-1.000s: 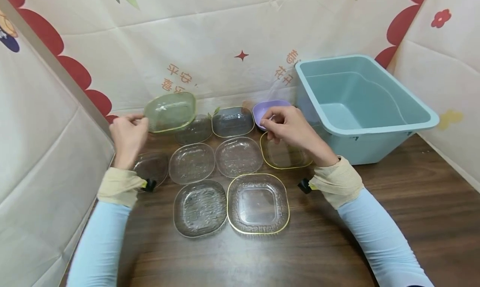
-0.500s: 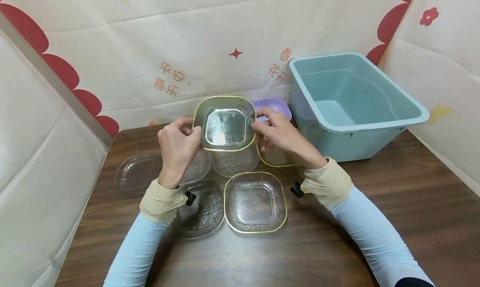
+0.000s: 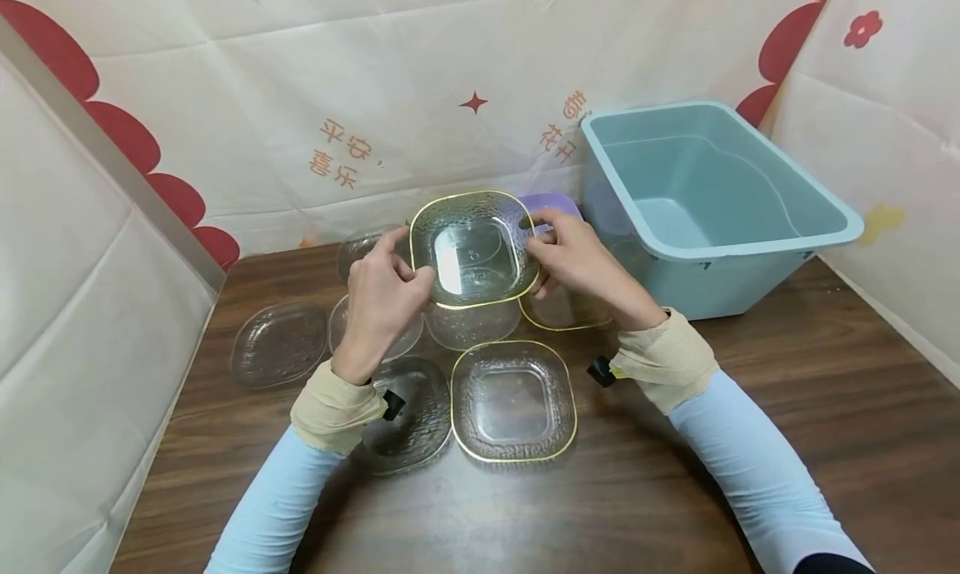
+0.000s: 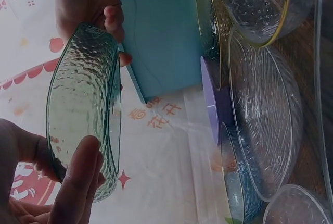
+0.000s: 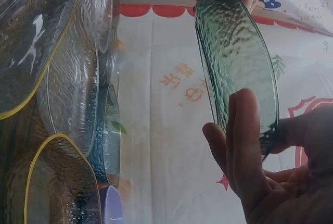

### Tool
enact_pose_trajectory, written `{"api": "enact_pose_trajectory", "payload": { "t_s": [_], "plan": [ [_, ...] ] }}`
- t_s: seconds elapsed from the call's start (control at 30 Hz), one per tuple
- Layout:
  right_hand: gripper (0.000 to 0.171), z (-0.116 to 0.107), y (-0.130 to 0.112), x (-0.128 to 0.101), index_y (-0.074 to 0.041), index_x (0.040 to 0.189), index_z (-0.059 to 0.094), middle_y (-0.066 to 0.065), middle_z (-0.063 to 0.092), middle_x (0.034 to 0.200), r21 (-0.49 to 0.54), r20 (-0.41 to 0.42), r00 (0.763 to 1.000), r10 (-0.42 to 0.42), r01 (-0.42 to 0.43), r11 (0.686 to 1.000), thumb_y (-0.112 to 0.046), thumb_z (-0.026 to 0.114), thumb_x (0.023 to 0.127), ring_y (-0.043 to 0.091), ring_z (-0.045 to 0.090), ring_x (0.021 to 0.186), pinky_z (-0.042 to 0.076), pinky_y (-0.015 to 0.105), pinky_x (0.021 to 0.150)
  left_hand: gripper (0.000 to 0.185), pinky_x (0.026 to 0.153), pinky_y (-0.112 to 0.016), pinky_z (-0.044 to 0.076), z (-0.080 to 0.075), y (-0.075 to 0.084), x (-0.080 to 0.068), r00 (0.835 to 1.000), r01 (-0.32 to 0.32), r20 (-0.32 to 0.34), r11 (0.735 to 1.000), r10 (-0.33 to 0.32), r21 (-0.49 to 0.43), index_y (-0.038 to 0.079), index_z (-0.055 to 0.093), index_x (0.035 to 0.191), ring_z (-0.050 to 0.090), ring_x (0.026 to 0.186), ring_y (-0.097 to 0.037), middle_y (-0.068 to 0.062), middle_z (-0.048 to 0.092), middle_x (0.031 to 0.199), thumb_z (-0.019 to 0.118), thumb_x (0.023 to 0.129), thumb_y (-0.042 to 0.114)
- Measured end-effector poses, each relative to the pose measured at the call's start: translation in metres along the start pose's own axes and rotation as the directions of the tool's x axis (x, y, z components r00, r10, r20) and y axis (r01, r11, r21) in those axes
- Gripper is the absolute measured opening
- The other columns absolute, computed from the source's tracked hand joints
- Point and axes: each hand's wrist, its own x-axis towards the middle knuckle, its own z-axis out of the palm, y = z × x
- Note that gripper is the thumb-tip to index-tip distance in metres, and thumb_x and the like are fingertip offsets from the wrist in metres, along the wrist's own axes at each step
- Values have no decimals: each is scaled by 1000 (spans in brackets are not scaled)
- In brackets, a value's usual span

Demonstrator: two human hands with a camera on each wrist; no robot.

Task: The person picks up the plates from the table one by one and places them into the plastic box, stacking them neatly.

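Observation:
A clear green-tinted square dish (image 3: 474, 253) with a yellow rim is held up above the table between both hands. My left hand (image 3: 386, 299) pinches its left edge, thumb on one face and fingers on the other. At the opposite edge my right hand (image 3: 577, 262) grips the rim the same way. In the left wrist view the dish (image 4: 83, 104) stands edge-on, its bumpy side wall showing. The right wrist view shows the dish (image 5: 239, 62) tilted between the two hands. Behind it, a blue-tinted dish (image 4: 243, 177) appears in the left wrist view.
Several clear dishes lie below on the wooden table (image 3: 637, 491), among them a yellow-rimmed one (image 3: 513, 401) and a far-left one (image 3: 279, 343). A purple dish (image 3: 551, 202) sits at the back beside a large light-blue bin (image 3: 652, 282). Printed cloth walls (image 3: 405, 82) enclose the table.
My left hand carried the green dish from the left to the middle, where the right hand took its other edge. Since half a second ago the dish has shifted slightly right and tilted.

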Motion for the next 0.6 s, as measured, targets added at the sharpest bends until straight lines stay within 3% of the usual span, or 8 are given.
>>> {"api": "enact_pose_trajectory", "payload": {
  "t_s": [0.17,0.27,0.37,0.5,0.6],
  "plan": [
    [46,-5,-2,-1,-1,141,55,21,75,87,-72,-112,992,-53,45,996,-7,43,97,27,70,48,62,40,49,40,57,-26,55,-7,0,4,999,3,38,998,-1,-67,3,67,130,62,41,-8,-6,67,58,57,99,27],
    [43,-14,-7,-6,-1,137,58,22,73,87,-77,-181,980,-89,76,994,-5,43,97,22,67,45,61,40,47,46,48,-29,59,-15,-1,6,998,29,52,990,-22,-139,5,72,120,64,40,-11,-10,71,63,49,107,43],
    [41,-28,-15,-17,1,137,58,21,71,88,-69,-247,962,-114,100,993,-3,43,99,20,65,44,60,39,45,51,43,-35,60,-23,-4,8,995,62,87,983,-48,-174,6,73,116,67,41,-14,-12,73,66,46,108,48],
    [41,-57,-27,-38,1,138,56,3,72,79,-60,-342,933,-114,100,993,-4,40,100,17,66,44,60,37,45,48,44,-33,60,-30,-8,10,993,65,104,987,-50,-147,7,75,114,67,42,-13,-12,75,69,49,107,47],
    [39,-91,-38,-46,-1,137,52,-10,69,73,-62,-393,917,-63,41,997,-9,37,103,15,67,45,62,35,48,50,43,-33,59,-32,-7,11,993,60,108,987,-44,-151,8,77,105,67,42,-14,-12,74,68,51,105,50]
  ]
}}
